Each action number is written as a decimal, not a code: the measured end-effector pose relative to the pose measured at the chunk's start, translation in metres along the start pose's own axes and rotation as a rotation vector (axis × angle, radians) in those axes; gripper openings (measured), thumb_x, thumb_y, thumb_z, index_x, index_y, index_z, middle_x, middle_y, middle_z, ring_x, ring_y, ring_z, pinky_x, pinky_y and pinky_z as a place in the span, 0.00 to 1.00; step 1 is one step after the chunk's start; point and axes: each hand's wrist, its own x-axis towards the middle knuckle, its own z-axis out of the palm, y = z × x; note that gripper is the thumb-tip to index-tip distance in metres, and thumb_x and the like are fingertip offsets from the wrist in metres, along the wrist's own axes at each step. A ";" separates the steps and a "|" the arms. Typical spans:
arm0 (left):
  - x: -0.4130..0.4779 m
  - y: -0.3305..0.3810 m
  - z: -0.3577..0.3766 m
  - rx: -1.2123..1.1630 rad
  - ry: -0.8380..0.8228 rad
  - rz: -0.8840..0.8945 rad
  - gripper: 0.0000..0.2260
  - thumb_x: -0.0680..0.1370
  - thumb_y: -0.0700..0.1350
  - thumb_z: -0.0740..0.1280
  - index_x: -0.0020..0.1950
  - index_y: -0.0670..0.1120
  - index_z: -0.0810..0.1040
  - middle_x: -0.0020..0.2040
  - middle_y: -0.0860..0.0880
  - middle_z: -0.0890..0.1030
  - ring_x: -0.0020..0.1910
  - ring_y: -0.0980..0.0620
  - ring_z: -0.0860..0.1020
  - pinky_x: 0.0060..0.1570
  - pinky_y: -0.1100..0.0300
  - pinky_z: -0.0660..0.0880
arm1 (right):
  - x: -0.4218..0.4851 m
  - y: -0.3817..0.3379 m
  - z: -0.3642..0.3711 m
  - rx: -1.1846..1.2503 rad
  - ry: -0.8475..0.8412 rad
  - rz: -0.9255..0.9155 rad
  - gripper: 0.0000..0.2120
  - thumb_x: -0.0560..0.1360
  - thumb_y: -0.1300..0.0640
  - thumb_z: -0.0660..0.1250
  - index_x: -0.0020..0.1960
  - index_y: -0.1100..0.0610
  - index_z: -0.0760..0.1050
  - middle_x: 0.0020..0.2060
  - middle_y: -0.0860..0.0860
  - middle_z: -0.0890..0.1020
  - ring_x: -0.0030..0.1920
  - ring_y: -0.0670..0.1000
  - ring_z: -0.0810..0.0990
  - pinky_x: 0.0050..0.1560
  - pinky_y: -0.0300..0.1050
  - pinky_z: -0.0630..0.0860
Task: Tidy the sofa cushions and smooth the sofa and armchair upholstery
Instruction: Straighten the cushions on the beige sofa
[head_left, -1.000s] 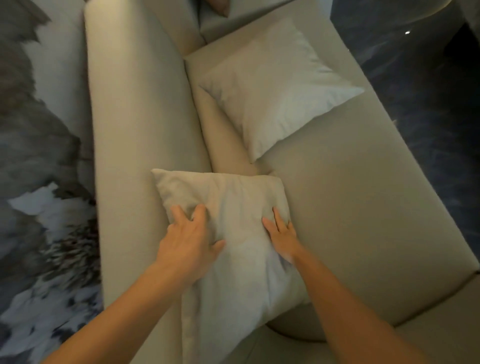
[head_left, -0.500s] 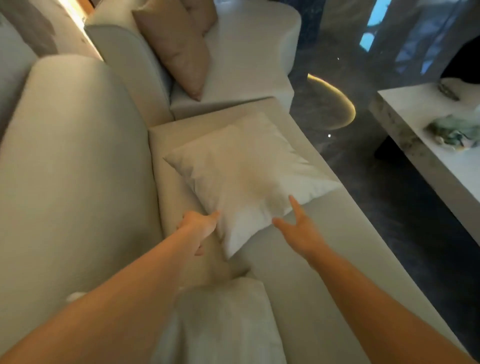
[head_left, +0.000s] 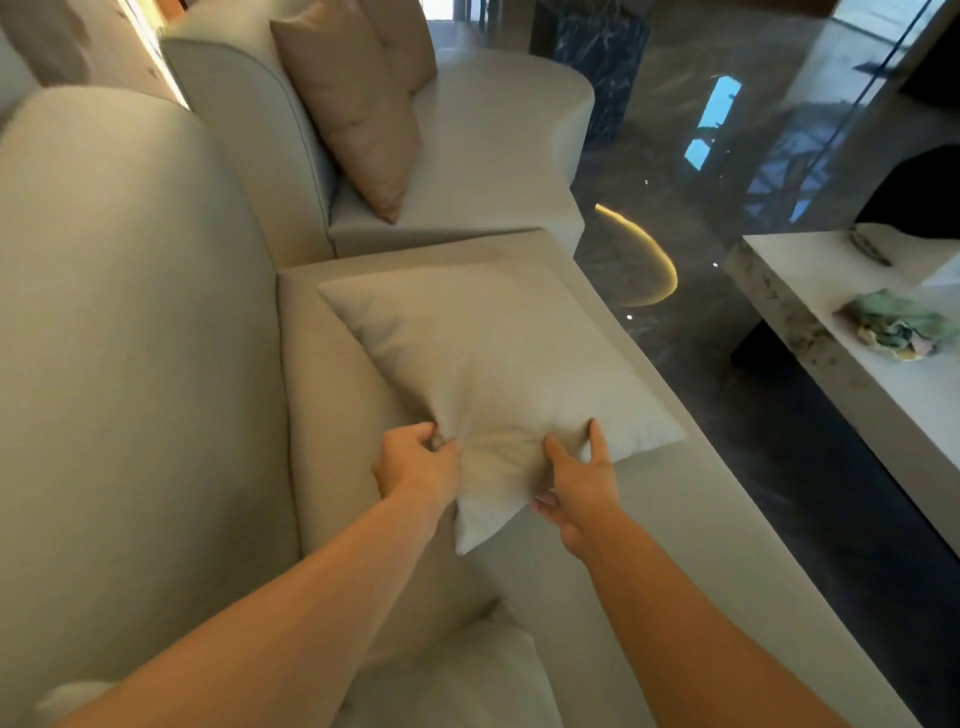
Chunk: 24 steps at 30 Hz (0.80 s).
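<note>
— On the seat of the long beige fabric sofa (head_left: 649, 519), what lies where?

— One square pale-grey cushion (head_left: 483, 358) lies flat, turned like a diamond, near corner toward me. Second pale cushion (head_left: 467, 675) sits at the lower edge, partly under my left forearm.

— Hands?

— My left hand (head_left: 415, 465) is closed, pinching a bunch of fabric at the cushion's left edge near that corner. My right hand (head_left: 579, 480) clasps the right edge, thumb and forefinger spread on top, other fingers tucked beneath.

— Beyond?

— Tan cushion (head_left: 353, 109) leans upright against the back of the beige armchair (head_left: 483, 166). White low table (head_left: 841, 364) stands right, on dark glossy floor (head_left: 701, 384).
</note>
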 end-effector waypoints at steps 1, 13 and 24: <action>-0.005 0.015 -0.010 0.016 0.002 0.057 0.05 0.72 0.40 0.72 0.35 0.45 0.81 0.38 0.46 0.84 0.40 0.49 0.78 0.47 0.50 0.78 | -0.007 -0.004 0.003 0.057 -0.015 0.030 0.33 0.78 0.54 0.68 0.77 0.37 0.56 0.68 0.57 0.70 0.60 0.65 0.77 0.42 0.55 0.79; -0.029 0.121 -0.204 0.270 0.193 0.201 0.08 0.70 0.41 0.66 0.42 0.45 0.85 0.42 0.44 0.85 0.47 0.41 0.80 0.45 0.55 0.74 | -0.143 -0.033 0.145 0.165 -0.311 0.472 0.16 0.80 0.54 0.65 0.64 0.59 0.68 0.55 0.61 0.73 0.54 0.67 0.76 0.31 0.64 0.82; -0.091 0.071 -0.242 0.584 -0.162 0.335 0.22 0.78 0.47 0.65 0.72 0.46 0.70 0.67 0.41 0.75 0.67 0.42 0.72 0.64 0.55 0.67 | -0.223 -0.017 0.078 -0.405 -0.404 0.202 0.06 0.81 0.53 0.61 0.57 0.48 0.69 0.49 0.56 0.76 0.41 0.57 0.78 0.42 0.50 0.79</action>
